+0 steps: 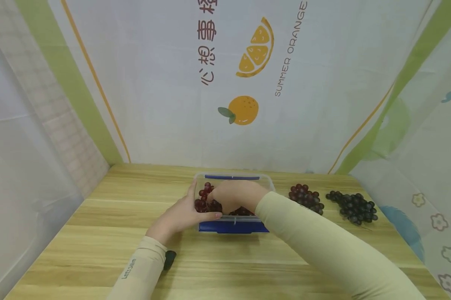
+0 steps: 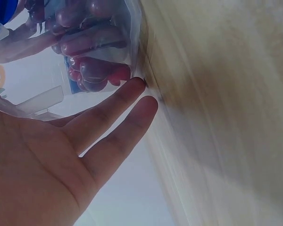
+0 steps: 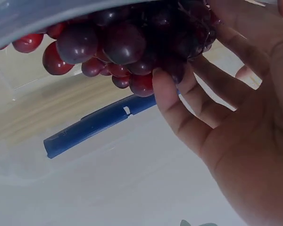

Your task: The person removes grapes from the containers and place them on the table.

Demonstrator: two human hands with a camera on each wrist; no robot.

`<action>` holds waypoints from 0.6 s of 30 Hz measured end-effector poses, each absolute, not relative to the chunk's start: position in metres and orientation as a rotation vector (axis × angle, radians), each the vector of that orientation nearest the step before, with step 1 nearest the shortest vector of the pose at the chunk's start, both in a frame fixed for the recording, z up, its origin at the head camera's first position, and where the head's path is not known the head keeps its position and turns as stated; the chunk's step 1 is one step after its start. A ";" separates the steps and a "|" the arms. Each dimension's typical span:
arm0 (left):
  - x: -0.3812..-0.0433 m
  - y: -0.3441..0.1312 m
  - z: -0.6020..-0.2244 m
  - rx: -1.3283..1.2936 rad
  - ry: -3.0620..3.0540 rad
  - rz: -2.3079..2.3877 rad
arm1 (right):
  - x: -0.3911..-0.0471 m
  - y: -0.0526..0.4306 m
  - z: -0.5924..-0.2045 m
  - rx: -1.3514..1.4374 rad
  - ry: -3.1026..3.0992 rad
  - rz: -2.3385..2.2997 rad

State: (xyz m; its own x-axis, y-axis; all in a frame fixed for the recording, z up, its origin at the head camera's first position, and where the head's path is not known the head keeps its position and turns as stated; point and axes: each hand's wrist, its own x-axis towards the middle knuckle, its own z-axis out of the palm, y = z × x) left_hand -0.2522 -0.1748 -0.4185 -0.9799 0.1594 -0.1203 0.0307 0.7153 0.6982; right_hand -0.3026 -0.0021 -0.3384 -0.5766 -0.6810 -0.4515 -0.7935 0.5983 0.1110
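Observation:
A clear plastic box (image 1: 264,177) with blue latches stands on the wooden table, dark red grapes (image 1: 204,194) inside it. My right hand (image 1: 234,196) reaches down into the box. In the right wrist view its fingers curl around a bunch of red grapes (image 3: 125,44), with the stems near the thumb. My left hand (image 1: 180,214) rests against the box's left front corner, thumb along the front rim. Seen from the left wrist, two straight fingers (image 2: 118,136) extend along the outside of the clear wall, their tips close to the tabletop.
Right of the box lie a bunch of dark red grapes (image 1: 306,199) and a bunch of black grapes (image 1: 357,207). A small dark object (image 1: 169,260) shows beside the left sleeve. A printed cloth (image 1: 165,104) hangs behind the wooden table (image 1: 135,200).

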 end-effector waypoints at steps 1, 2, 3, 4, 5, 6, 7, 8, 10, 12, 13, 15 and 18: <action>-0.252 -0.175 -0.418 0.155 2.748 1.117 | -0.303 -0.002 -0.339 -1.172 2.479 0.435; -0.252 -0.175 -0.418 0.156 2.747 1.117 | -0.303 -0.002 -0.340 -1.158 2.497 0.456; -0.252 -0.175 -0.418 0.157 2.745 1.119 | -0.303 -0.002 -0.341 -1.146 2.519 0.494; -0.252 -0.175 -0.418 0.156 2.743 1.123 | -0.303 -0.002 -0.343 -1.134 2.541 0.539; -0.252 -0.175 -0.419 0.155 2.740 1.126 | -0.303 -0.002 -0.344 -1.121 2.566 0.589; -0.252 -0.175 -0.419 0.154 2.739 1.127 | -0.302 -0.001 -0.345 -1.104 2.589 0.636; -0.251 -0.175 -0.419 0.152 2.737 1.127 | -0.302 -0.001 -0.346 -1.090 2.609 0.686; -0.251 -0.175 -0.419 0.150 2.735 1.130 | -0.302 -0.001 -0.347 -1.077 2.623 0.732; -0.251 -0.175 -0.419 0.147 2.735 1.135 | -0.300 -0.001 -0.347 -1.031 2.639 0.785; -0.251 -0.175 -0.420 0.145 2.737 1.135 | -0.299 -0.001 -0.347 -0.968 2.646 0.810; -0.252 -0.175 -0.420 0.142 2.738 1.135 | -0.300 -0.001 -0.347 -0.929 2.647 0.801; -0.251 -0.175 -0.420 0.140 2.741 1.129 | -0.302 0.000 -0.350 -0.882 2.641 0.758; -0.251 -0.176 -0.420 0.135 2.744 1.118 | -0.308 0.004 -0.355 -0.860 2.628 0.655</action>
State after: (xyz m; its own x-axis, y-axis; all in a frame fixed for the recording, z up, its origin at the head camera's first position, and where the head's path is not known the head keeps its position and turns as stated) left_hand -0.2509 -0.1759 -0.4201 -0.9805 0.1494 -0.1276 0.0177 0.7140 0.6999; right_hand -0.3079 0.0036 -0.3550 -0.7762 -0.4791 -0.4097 -0.6153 0.7172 0.3271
